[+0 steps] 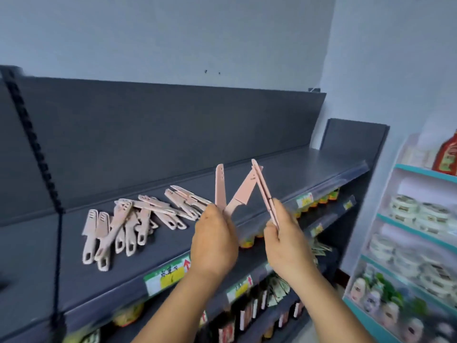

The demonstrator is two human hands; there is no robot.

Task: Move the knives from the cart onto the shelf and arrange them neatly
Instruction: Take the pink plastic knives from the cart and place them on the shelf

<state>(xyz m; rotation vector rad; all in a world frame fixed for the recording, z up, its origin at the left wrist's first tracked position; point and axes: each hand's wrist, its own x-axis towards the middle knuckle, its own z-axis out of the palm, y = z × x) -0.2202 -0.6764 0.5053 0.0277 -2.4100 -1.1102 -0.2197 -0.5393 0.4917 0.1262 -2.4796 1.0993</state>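
With the left hand [214, 240] pinching a sheathed pink plastic knife [220, 186] plus a bare-bladed one [241, 194] and the right hand [284, 240] clamped on more pink knives [263, 189] above the dark grey shelf [284, 174], the loose fan could slip, dropping the bare blade or scattering the untidy pile of pink knives [133, 219] at the left.

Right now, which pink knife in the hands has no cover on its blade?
The bare-bladed knife in the left hand, leaning right. Its pointed blade shows, while the sheathed knife beside it and the knives in the right hand wear slotted covers.
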